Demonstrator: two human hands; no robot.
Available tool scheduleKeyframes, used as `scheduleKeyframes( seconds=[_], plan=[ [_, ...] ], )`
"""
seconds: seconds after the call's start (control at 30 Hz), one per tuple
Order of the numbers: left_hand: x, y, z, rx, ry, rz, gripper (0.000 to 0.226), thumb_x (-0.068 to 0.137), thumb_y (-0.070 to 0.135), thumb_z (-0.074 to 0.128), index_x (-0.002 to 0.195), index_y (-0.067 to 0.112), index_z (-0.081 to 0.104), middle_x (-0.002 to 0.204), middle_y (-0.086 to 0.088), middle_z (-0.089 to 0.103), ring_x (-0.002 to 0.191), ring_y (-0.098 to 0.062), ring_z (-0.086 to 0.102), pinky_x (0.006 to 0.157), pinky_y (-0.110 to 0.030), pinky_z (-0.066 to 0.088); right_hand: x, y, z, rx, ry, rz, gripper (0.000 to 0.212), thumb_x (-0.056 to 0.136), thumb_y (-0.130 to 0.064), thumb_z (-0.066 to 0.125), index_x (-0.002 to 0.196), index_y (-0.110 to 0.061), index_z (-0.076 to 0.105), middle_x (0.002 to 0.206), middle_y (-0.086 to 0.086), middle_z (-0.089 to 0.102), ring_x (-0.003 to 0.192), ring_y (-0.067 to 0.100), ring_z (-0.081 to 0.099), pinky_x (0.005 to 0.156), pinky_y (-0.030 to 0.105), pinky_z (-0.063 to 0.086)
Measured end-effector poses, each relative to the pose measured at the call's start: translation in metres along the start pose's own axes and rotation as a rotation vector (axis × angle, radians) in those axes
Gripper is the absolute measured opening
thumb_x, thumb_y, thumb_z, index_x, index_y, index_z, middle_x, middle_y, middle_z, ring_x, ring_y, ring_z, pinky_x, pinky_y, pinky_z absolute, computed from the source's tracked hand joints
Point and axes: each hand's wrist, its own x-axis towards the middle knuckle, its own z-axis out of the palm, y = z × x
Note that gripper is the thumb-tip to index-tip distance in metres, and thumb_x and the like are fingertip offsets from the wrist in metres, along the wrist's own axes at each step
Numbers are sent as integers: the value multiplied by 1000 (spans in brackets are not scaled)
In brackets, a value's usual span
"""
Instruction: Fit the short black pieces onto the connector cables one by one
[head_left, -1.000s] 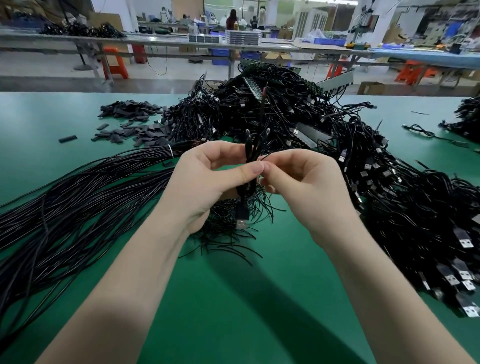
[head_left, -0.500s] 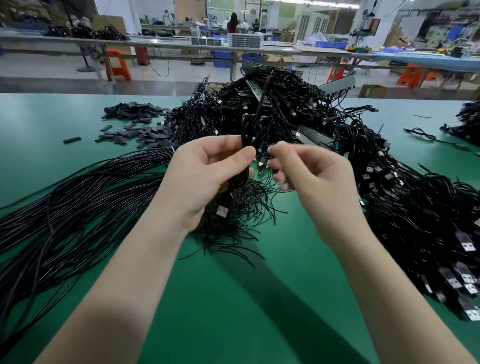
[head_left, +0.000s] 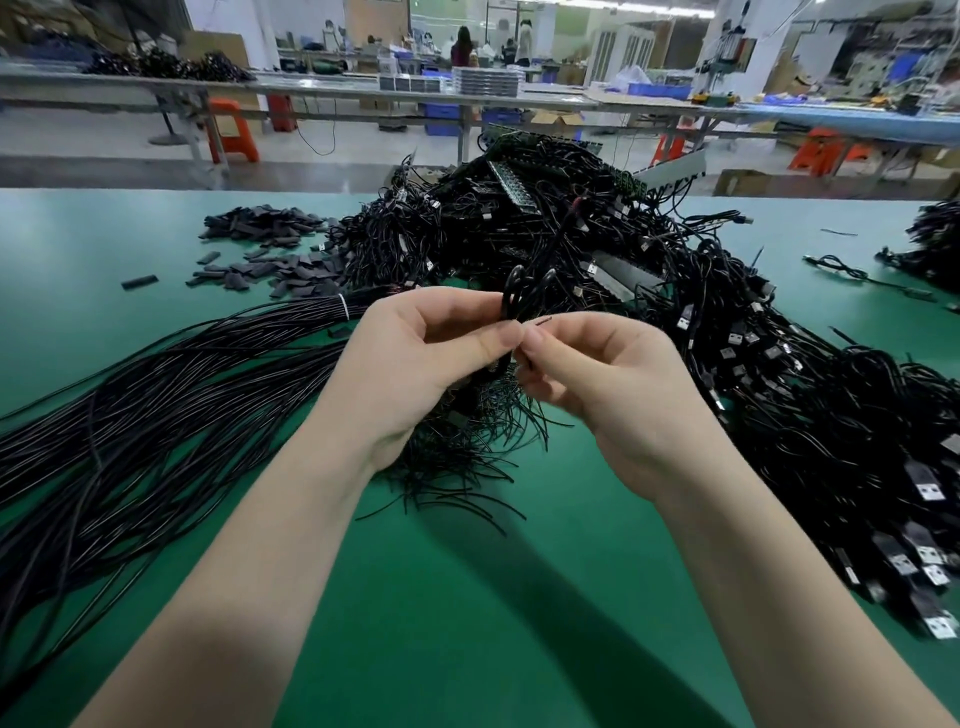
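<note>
Green bench (head_left: 467, 623) up close; left hand (head_left: 415, 364) pinches a looped cable (head_left: 511, 299), and right hand (head_left: 597, 374), apart half a second ago, is back against it, fingers nipping the wire end (head_left: 543, 322); behind, short black pieces (head_left: 260, 249) beside the tangled cable heap (head_left: 571, 234).

Bare green table (head_left: 467, 623) near edge; cable bundle (head_left: 130, 415) left, connector heap (head_left: 779, 389) right, behind
</note>
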Motion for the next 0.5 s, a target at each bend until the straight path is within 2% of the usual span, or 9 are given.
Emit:
scheduleKeyframes(
  seconds=[0.1, 0.17, 0.23, 0.27, 0.33, 0.4, 0.47, 0.5],
  plan=[
    [-1, 4, 0, -96, -28, -173, 21, 63, 31, 80, 82, 22, 78, 73, 8, 69, 62, -4, 60, 58, -16, 49, 2, 7, 0, -600, 158, -534, 4, 87, -10, 69, 84, -12, 70, 74, -8, 67, 69, 4, 60, 67, 16, 48],
    [-1, 6, -2, -158, -95, -330, 20, 64, 30, 79, 82, 19, 79, 73, 6, 66, 61, -5, 57, 56, -15, 48, 2, 11, -1, -892, 176, -869, 5, 88, -4, 67, 91, -4, 71, 85, 2, 69, 80, 14, 62, 76, 21, 49],
    [-1, 9, -3, -229, -88, -481, 14, 59, 30, 79, 67, 18, 77, 64, 6, 62, 52, -5, 55, 47, -12, 47, 2, 16, -2, -1035, 183, -1071, 7, 87, 2, 67, 92, 3, 72, 88, 12, 69, 82, 28, 65, 79, 29, 50],
    [-1, 9, -4, -232, -71, -498, 13, 59, 30, 78, 65, 18, 77, 61, 7, 60, 50, -4, 54, 44, -12, 46, 3, 17, -2, -1023, 190, -1077, 7, 87, 1, 67, 92, 2, 72, 88, 12, 69, 82, 28, 65, 79, 30, 51],
    [-1, 8, -4, -174, -59, -377, 15, 64, 31, 75, 73, 20, 78, 61, 9, 60, 51, -4, 54, 44, -13, 45, 3, 14, -2, -843, 180, -882, 10, 86, -10, 70, 94, -5, 73, 90, 2, 71, 83, 15, 65, 77, 26, 52],
    [-1, 7, -4, -116, -23, -186, 11, 68, 30, 74, 76, 25, 78, 66, 12, 65, 57, -3, 58, 52, -13, 48, 2, 5, -2, -547, 123, -479, 16, 84, -26, 73, 98, -18, 73, 89, -8, 73, 81, 6, 66, 73, 21, 53],
    [0, 6, -5, -27, 37, -41, 14, 66, 32, 75, 78, 27, 77, 73, 12, 70, 65, -2, 62, 60, -14, 50, 2, -1, -2, -201, 34, -110, 22, 80, -41, 74, 89, -21, 76, 84, -3, 74, 75, 7, 68, 66, 20, 53],
    [1, 6, -6, 23, 43, 19, 17, 65, 32, 75, 82, 28, 77, 77, 12, 72, 69, -2, 63, 63, -14, 50, 2, -2, -2, -64, 11, 8, 28, 76, -46, 74, 82, -19, 78, 81, -1, 74, 71, 8, 66, 63, 19, 52]
  ],
)
